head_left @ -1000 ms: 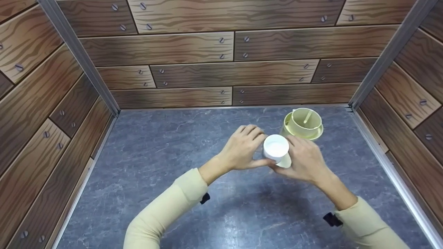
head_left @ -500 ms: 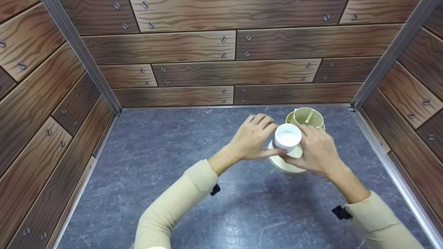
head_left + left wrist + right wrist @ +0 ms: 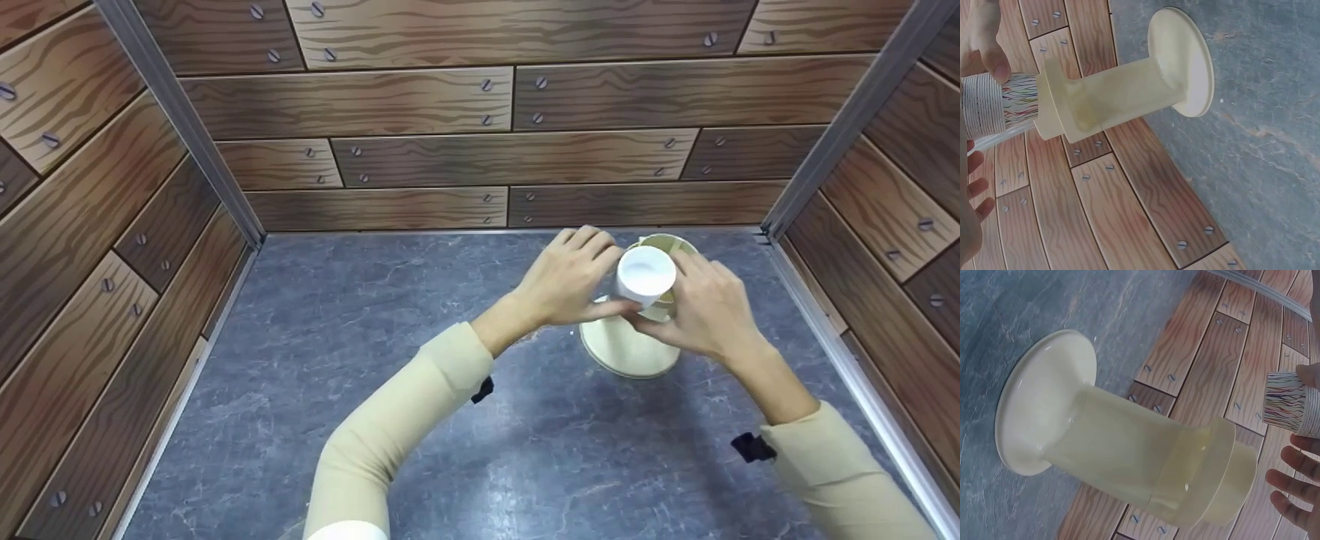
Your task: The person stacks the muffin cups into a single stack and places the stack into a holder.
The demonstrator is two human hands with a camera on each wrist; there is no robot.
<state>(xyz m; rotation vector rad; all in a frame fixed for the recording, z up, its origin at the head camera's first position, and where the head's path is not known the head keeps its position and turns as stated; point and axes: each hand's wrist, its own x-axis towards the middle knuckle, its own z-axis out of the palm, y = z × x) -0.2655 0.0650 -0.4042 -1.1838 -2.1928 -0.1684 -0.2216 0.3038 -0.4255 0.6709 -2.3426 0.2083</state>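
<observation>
Both hands hold a stack of paper cups [image 3: 643, 274] right of centre in the head view, directly above a cream plastic cup dispenser [image 3: 628, 349] standing on the grey marbled tabletop [image 3: 450, 420]. Left hand [image 3: 564, 281] and right hand [image 3: 705, 307] each have fingers curled round the stack's sides. The cups are thin, ribbed, printed with coloured streaks; judged light and easily crushed, best gripped mid-wall. The dispenser is a smooth, rigid tube with a flared round base.
</observation>
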